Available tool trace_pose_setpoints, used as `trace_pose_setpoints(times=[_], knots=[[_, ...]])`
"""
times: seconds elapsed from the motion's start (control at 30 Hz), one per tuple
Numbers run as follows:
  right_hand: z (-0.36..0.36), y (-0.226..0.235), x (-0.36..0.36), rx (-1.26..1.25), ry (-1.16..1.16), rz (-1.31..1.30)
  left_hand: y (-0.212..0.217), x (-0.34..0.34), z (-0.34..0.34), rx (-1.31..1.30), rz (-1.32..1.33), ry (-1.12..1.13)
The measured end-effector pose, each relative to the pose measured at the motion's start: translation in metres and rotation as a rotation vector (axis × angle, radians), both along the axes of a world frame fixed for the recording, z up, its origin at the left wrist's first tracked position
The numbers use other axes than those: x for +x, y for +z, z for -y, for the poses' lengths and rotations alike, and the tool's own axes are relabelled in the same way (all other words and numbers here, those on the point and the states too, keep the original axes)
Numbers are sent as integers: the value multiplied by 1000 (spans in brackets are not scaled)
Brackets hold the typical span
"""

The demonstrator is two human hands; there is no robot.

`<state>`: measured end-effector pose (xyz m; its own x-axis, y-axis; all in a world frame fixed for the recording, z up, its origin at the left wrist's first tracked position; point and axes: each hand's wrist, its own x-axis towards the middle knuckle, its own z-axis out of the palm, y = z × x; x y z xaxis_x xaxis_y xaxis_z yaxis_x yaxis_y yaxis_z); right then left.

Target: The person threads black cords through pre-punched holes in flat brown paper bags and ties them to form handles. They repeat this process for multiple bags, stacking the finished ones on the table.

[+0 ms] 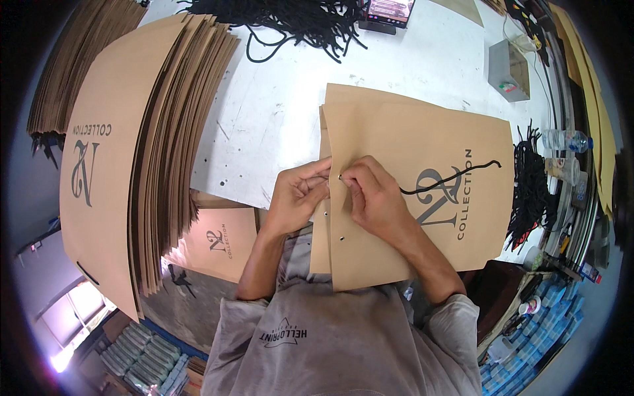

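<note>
A brown paper bag [396,132] with dark printing lies across the table's front edge, its mouth toward my left hand. Small punched holes run along its mouth edge. My right hand [380,201] pinches a black cord [456,177] close to one of these holes, and the cord's loose length trails right over the bag. At the mouth, my left hand [295,196] is closed on the bag's edge, thumb and fingers bent together. Some of its fingertips are hidden behind the paper, so whether they also touch the cord's end cannot be seen.
A tall stack of brown bags [109,132] stands at left. Black cords lie in a heap [284,23] at the back and a bundle [530,188] at right. Beyond are a grey box [508,70], a phone [389,13] and a plastic bottle [564,140].
</note>
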<state>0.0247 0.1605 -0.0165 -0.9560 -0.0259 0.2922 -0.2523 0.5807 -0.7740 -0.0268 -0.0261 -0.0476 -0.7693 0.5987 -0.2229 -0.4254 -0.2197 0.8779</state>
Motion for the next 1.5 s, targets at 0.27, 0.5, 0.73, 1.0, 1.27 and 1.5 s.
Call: trace_pose_setpoints(times=[0.27,0.5,0.73,1.0,1.27,1.5], knots=[[-11,4,-1,-81,54,159,-8,7,-5,-73,-149,116],[-2,6,5,-225,-39,185,20,5,23,-317,-338,195],[16,7,8,-127,-107,96,40,16,18,-96,4,-67],[33,19,11,-376,-26,-124,28,20,0,-154,-22,121],[24,-2,-2,-142,-16,151,16,7,11,-547,-923,248],[7,-2,-4,-526,-29,439,-2,12,-3,-204,-551,267]])
